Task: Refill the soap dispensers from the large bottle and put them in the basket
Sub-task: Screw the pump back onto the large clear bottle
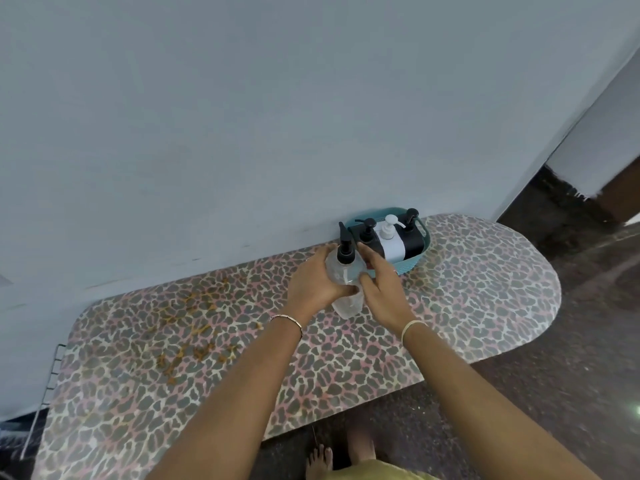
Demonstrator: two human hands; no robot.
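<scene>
A clear plastic bottle (347, 292) with a black pump top (345, 247) stands on the leopard-print board (478, 292), tilted a little. My left hand (313, 284) grips its left side with fingers curled round the body. My right hand (382, 284) holds its right side, thumb across the front and fingers reaching up by the shoulder. Just behind, a teal basket (417, 259) holds three pump dispensers: a black one (367, 233), a white one (390, 242) and another black one (412, 233).
The board runs along a pale wall (242, 133), its rounded end at the right. Orange-brown stains (194, 327) mark its left half. A wire rack (52, 375) hangs off the left end. Dark floor (571, 375) and bare feet (322, 459) lie below.
</scene>
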